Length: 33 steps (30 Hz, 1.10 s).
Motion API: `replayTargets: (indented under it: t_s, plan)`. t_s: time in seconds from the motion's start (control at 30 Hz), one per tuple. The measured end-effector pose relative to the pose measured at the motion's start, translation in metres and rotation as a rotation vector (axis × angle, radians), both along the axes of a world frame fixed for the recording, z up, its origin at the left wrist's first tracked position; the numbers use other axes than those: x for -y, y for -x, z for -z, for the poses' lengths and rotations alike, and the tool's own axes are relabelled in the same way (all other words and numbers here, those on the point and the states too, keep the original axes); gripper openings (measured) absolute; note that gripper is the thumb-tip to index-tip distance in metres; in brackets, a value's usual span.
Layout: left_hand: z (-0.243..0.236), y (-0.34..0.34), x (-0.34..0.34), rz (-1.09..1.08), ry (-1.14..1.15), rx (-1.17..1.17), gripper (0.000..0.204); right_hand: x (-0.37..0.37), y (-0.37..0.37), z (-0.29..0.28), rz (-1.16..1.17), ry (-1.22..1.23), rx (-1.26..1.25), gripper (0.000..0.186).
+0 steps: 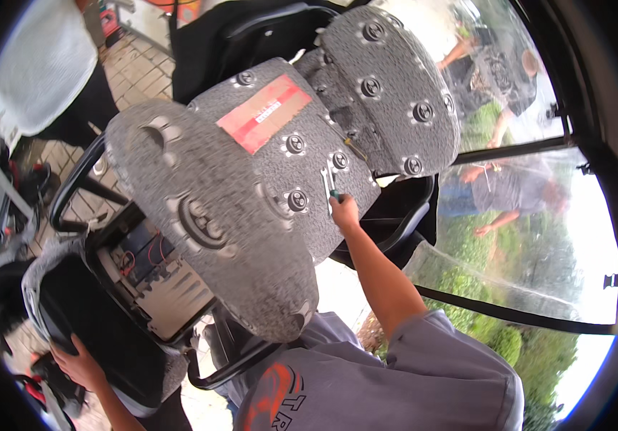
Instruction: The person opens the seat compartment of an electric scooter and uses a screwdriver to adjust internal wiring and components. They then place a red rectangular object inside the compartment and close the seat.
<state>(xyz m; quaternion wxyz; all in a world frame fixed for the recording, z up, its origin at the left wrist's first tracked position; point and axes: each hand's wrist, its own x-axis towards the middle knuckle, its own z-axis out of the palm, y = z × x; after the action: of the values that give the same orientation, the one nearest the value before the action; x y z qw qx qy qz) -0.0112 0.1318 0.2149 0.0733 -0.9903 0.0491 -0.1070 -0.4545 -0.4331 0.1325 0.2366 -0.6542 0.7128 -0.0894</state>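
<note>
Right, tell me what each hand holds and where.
Right hand: green-handled tool, by its handle; silver wrench alongside, hold unclear. Left hand: touching black panel, grip unclear.

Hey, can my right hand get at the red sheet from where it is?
Probably yes: the red sheet lies uncovered, farther along the grey surface from the right hand, with only low round knobs between, though that hand holds a green-handled tool.
</note>
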Motion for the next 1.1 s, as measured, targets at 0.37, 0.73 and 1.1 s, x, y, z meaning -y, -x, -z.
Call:
replayTargets:
  t_s: [0.37,0.73,1.1]
  plan:
    - [-0.012,-0.017,0.005,0.088,-0.049,-0.059,0.068,0.014,-0.024,0.042,0.094,-0.002,-0.237,0.042]
    - [-0.019,0.004,0.025,0.063,0.136,0.009,0.082,-0.074,0.004,0.003,0.022,0.223,0.069,0.038]
    - [-0.018,0.005,0.035,0.281,0.151,0.019,0.079,-0.394,0.26,-0.133,0.898,0.526,-0.097,0.025]
